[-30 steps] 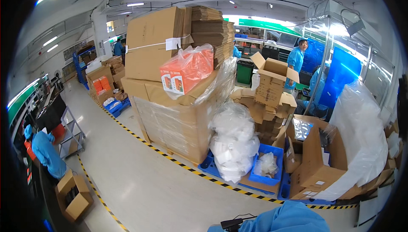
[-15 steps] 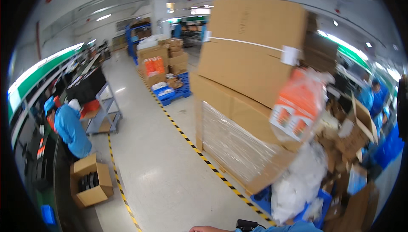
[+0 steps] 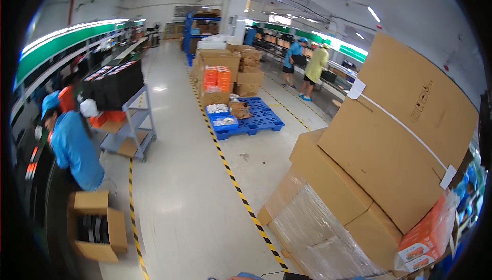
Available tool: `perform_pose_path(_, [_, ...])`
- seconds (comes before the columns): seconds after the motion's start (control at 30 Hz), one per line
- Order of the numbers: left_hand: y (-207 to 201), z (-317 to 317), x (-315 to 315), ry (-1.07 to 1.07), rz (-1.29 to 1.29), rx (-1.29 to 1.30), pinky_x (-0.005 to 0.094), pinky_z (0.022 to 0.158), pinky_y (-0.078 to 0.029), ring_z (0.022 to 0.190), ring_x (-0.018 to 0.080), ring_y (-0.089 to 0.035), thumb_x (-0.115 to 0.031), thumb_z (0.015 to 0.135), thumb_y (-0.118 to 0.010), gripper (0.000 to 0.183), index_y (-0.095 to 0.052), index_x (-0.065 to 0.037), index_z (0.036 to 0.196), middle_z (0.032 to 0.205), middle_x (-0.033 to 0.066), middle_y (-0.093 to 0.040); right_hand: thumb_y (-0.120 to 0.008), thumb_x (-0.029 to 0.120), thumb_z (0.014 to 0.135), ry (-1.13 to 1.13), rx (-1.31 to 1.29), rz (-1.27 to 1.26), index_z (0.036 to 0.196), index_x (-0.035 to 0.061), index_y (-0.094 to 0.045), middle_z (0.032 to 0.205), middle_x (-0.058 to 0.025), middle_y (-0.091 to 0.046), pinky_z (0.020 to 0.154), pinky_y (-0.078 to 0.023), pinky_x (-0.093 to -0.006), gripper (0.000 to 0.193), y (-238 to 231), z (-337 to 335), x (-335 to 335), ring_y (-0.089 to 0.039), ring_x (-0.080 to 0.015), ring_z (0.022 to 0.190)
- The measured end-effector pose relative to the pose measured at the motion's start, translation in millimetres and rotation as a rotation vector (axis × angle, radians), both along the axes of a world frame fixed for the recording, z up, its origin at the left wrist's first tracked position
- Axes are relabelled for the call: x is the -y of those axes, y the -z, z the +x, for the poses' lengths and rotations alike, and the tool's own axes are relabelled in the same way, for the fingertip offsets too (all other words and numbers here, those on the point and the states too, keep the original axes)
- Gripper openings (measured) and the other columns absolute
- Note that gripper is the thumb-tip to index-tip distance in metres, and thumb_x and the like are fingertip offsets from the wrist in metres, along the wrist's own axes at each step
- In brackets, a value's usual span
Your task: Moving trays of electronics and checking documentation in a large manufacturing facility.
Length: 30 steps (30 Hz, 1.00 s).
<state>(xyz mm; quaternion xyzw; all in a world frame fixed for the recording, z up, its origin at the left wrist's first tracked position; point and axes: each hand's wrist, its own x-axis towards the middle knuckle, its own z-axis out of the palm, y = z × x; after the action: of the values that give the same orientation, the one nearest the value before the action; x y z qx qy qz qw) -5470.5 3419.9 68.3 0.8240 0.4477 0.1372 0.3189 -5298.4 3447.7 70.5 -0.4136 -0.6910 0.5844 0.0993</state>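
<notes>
Only a sliver of my right hand and blue sleeve shows at the bottom edge. Its fingers are cut off, so whether it holds anything is hidden. Beside the sleeve sits a small black object with a thin cable. My left hand is out of the picture. Nearest on the right stands a tall stack of brown cartons: a large strapped carton leans on top, above cartons wrapped in clear film. Orange-and-white boxes in a clear bag rest against its right side.
A yellow-black floor line runs along the aisle. Ahead is a blue pallet with cartons. At left are a grey cart, a person in blue and an open carton holding black parts. Two people stand farther back.
My view has turned right and moved ahead; the stack now lies farther right and the blue pallet is nearer. My hand has nearly dropped out of the picture.
</notes>
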Motion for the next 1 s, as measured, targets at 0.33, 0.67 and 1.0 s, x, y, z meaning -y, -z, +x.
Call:
perform_pose_path(0.33, [-2, 21, -396, 0.211, 0.033, -0.115, 0.0459, 0.059, -0.053, 0.067, 0.0355, -0.065, -0.024, 0.069, -0.071, 0.021, -0.065, -0.009, 0.084, 0.077, 0.0168, -0.066, -0.058, 0.003, 0.074, 0.421, -0.298, -0.001, 0.111, 0.0004, -0.06, 0.091, -0.0158, -0.066, 0.07, -0.051, -0.0333, 0.037, 27, 6, -346, -0.063, -0.0216, 0.079])
perform_pose_path(0.67, [7, 44, -730, 0.258, 0.048, -0.15, 0.0455, 0.06, -0.053, 0.067, 0.0362, -0.065, -0.025, 0.069, -0.072, 0.023, -0.065, -0.008, 0.082, 0.078, 0.0172, -0.066, -0.059, 0.006, 0.071, 0.475, -0.254, -0.067, 0.107, 0.0001, -0.063, 0.083, -0.0156, -0.068, 0.065, -0.05, -0.0339, 0.037, 19, 27, -675, -0.063, -0.0206, 0.072])
perform_pose_path(1.0, [-1, 117, -1081, 0.664, 0.068, -0.09, 0.0439, 0.059, -0.052, 0.068, 0.0347, -0.065, -0.021, 0.069, -0.067, 0.024, -0.067, -0.007, 0.088, 0.077, 0.0142, -0.067, -0.053, -0.001, 0.07, 0.859, -0.255, -0.009, 0.109, -0.002, -0.061, 0.085, -0.0127, -0.066, 0.065, -0.051, -0.03, 0.039, 13, 83, -972, -0.061, -0.0155, 0.075])
